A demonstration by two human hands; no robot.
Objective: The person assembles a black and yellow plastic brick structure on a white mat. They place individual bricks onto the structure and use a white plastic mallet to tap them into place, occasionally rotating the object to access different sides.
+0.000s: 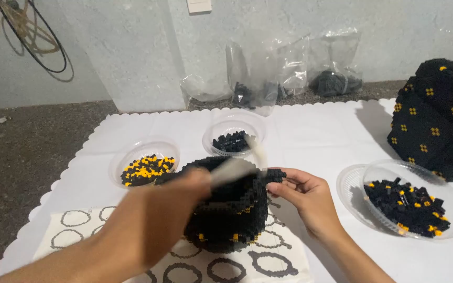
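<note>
Black brick model (232, 209): rounded, hollow build of small black blocks with scattered yellow ones, lower centre of the frame, standing on a printed sheet (268, 262) of ring outlines.

Right hand (310, 202): right of centre, at the model's upper rim. Fingers (284, 181) nearly closed, pinching a small projecting piece of black blocks at the rim.

Left hand (158, 220): lower left of centre, motion-blurred, over the near left side of the model. It grips a pale tweezer-like tool (237, 167) whose tip lies across the model's top; how tightly the fingers close cannot be told through the blur.

Clear bowl of mixed yellow and black blocks (145, 167): left of centre, just beside the model.

Clear bowl of black blocks (232, 139): centre, behind the model.

Large clear bowl of black blocks with a few yellow (412, 202): right of the frame, resting partly on a clear lid (349, 191), near the right hand but apart from it.

Large finished black structure with yellow dot clusters (436, 120): far right edge.

White scalloped cloth (315, 131): covers the floor surface under all items.

Clear plastic bags (273, 73), some holding dark pieces: upper centre, against the wall.

Coiled cable (32, 36): upper left, on the wall.
</note>
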